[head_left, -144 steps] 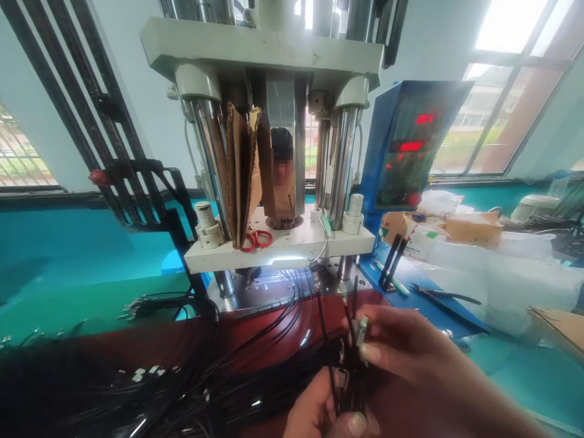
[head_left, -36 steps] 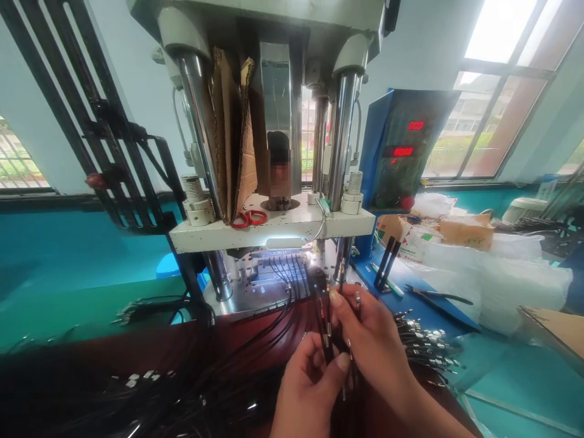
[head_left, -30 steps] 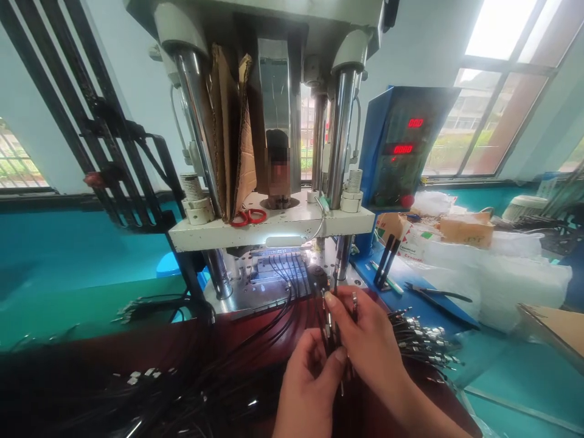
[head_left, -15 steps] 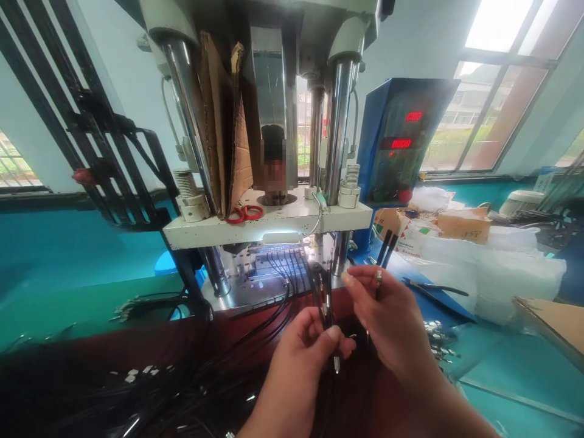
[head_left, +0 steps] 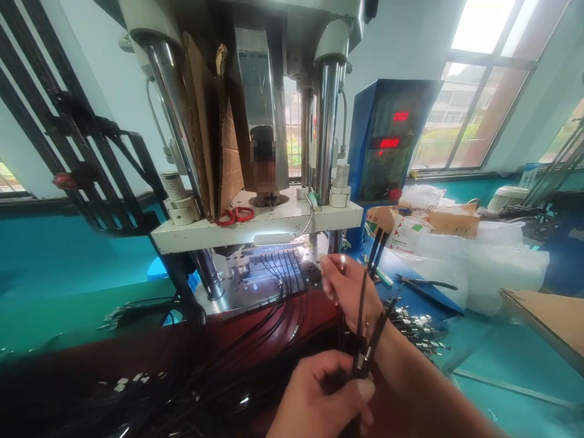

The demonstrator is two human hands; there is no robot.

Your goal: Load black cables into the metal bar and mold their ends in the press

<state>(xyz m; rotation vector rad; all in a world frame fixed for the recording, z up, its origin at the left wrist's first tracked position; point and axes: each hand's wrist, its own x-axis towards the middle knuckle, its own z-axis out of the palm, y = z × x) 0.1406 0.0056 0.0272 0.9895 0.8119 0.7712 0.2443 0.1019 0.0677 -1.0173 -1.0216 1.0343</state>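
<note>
My left hand (head_left: 326, 392), low in the middle, is closed round a few thin black cables (head_left: 375, 334) with metal end fittings; they stick up past the thumb. Just above and beyond it is my right hand (head_left: 353, 289), its thumb and fingers pinched together. A dark strand like a black cable (head_left: 340, 322) hangs below those fingers; its upper end is hidden. In front of both hands stands a press, with several black cables (head_left: 280, 298) running out of the lit metal mould (head_left: 260, 267) on its bed.
Red-handled scissors (head_left: 235, 215) lie on the press's white plate (head_left: 292, 224). Pliers (head_left: 426, 283) and a pile of metal-ended parts (head_left: 417, 328) are to the right, near a blue control box (head_left: 387, 140). More black cables (head_left: 150, 389) cover the left front.
My left hand has moved down and right with the cables, which now tilt to the right. My right hand has shifted left and is now farther forward than the left. The view has turned slightly right.
</note>
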